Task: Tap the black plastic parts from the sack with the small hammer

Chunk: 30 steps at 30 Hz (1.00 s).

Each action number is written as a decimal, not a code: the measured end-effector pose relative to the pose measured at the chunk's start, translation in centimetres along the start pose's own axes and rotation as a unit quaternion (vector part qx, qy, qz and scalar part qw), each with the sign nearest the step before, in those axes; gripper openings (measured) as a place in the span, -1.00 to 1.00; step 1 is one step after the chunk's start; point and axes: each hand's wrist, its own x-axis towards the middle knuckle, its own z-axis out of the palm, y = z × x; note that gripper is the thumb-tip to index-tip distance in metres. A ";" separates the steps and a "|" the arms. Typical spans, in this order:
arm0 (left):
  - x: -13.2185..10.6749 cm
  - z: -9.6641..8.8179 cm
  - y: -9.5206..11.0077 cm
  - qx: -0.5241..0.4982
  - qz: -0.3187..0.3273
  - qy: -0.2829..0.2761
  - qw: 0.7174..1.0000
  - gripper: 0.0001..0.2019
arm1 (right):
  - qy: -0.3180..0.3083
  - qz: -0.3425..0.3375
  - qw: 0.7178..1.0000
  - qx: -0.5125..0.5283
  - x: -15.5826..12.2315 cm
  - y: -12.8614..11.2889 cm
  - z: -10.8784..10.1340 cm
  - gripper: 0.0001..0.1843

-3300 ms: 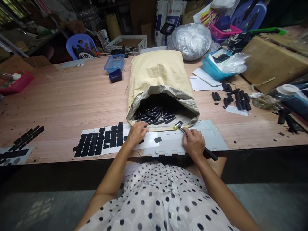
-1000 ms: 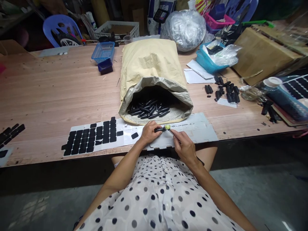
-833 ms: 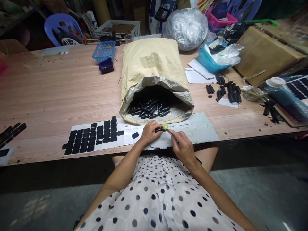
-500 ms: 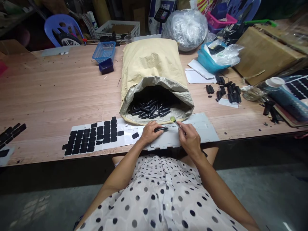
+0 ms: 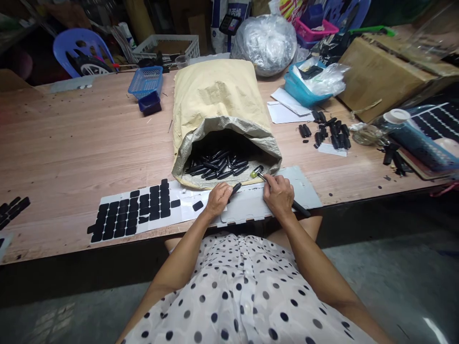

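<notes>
My left hand (image 5: 217,198) is closed around a slim black tapered piece (image 5: 235,188), whose tip points up and to the right. It rests over a grey board (image 5: 247,204) at the table's front edge. In my right hand (image 5: 278,196) is a small hammer (image 5: 257,172) with a yellow-green face. Its black handle end sticks out behind my wrist, and its head is just in front of the sack's mouth. Many similar black pieces (image 5: 218,165) lie inside the open mouth of a cream sack (image 5: 220,88).
Left of my left hand, a white sheet (image 5: 182,206) carries rows of black rounded pads (image 5: 122,215). Small black parts (image 5: 335,134) lie at the right, near a blue basket (image 5: 304,91) and a cardboard box (image 5: 383,76). A blue tray (image 5: 145,82) stands at the back left.
The black piece in my left hand has gone from nearly level to tilted upward. My right hand has turned the hammer, so its head lies sideways and its handle shows. The whole view has shifted slightly.
</notes>
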 end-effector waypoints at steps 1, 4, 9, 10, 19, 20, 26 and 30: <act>0.0 0.0 0.0 0.005 0.002 -0.001 1.000 -0.60 | -0.002 0.001 1.000 -0.001 0.0 0.0 0.0 -0.65; 0.0 -0.2 0.4 0.024 0.008 -0.002 1.000 -0.63 | -0.002 0.003 1.000 -0.002 0.1 0.0 0.1 -0.65; -1.3 -0.2 2.0 0.065 0.061 -0.037 0.995 -0.78 | -0.005 -0.001 1.000 -0.002 0.1 0.0 0.2 -0.65; -1.8 0.0 2.3 0.074 0.083 -0.055 0.992 -0.80 | -0.006 -0.002 1.000 -0.004 0.1 0.0 0.1 -0.65; -6.7 1.7 3.1 0.240 0.226 -0.165 0.930 -0.88 | -0.011 0.002 1.000 -0.012 0.2 -0.2 0.1 -0.65; -6.8 1.9 3.0 0.255 0.229 -0.163 0.925 -0.88 | -0.012 0.002 1.000 -0.011 0.2 -0.2 0.1 -0.65; -6.7 2.7 2.9 0.270 0.218 -0.150 0.926 -0.94 | -0.014 0.004 1.000 -0.004 0.2 -0.2 0.2 -0.64; -6.8 2.5 2.9 0.213 0.194 -0.144 0.947 -0.93 | -0.014 0.005 1.000 -0.002 0.1 -0.1 0.4 -0.64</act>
